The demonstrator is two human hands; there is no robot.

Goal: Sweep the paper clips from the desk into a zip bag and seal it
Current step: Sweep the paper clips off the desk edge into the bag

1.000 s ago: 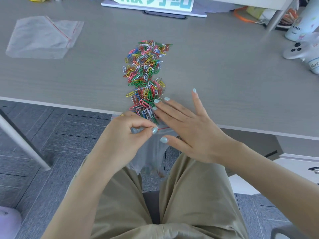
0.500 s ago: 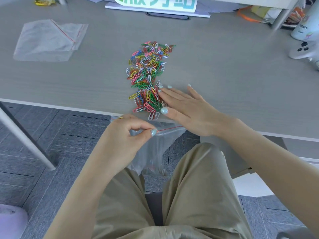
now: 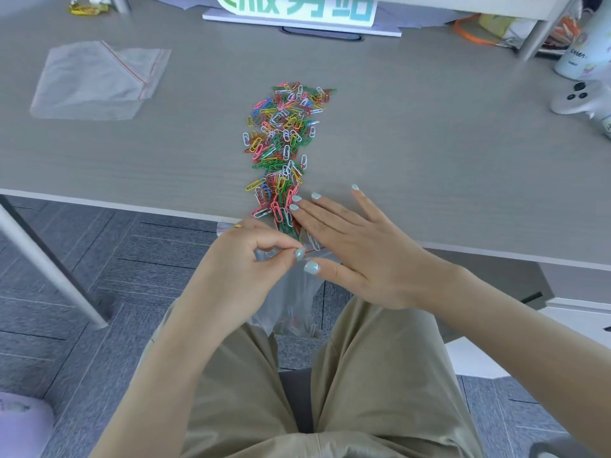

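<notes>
**Observer:** Multicoloured wire, a long heap: your paper clips [image 3: 283, 150] run from mid-desk down to the near edge, about 12 o'clock from your lap. The nearest ones are tipping over the lip into the zip bag [image 3: 291, 302].

**Operator:** Where's the bag sitting?

**Observer:** It hangs below the desk [image 3: 446, 153] edge, above your knees, mouth up against the lip. Your left hand [image 3: 238, 272] pinches the bag's rim, thumb and forefinger closed on the plastic by the red zip line. Your right hand [image 3: 350, 246] lies flat and spread, fingers together, touching the right flank of the heap's near end at roughly 1 o'clock from the bag mouth.

**Operator:** How far along am I?

**Observer:** Early, I'd judge. A few clips show through the bag's bottom; the bulk is on the desk. Most of the sweeping remains, then the seal, which is not yet pressed shut.

**Operator:** Anything else around?

**Observer:** A spare zip bag [image 3: 99, 81] lies flat at 10 o'clock, well apart from the heap. A white controller [image 3: 578, 99] sits at 2 o'clock, and a sign stand [image 3: 297, 14] at 12 o'clock along the far edge.
</notes>
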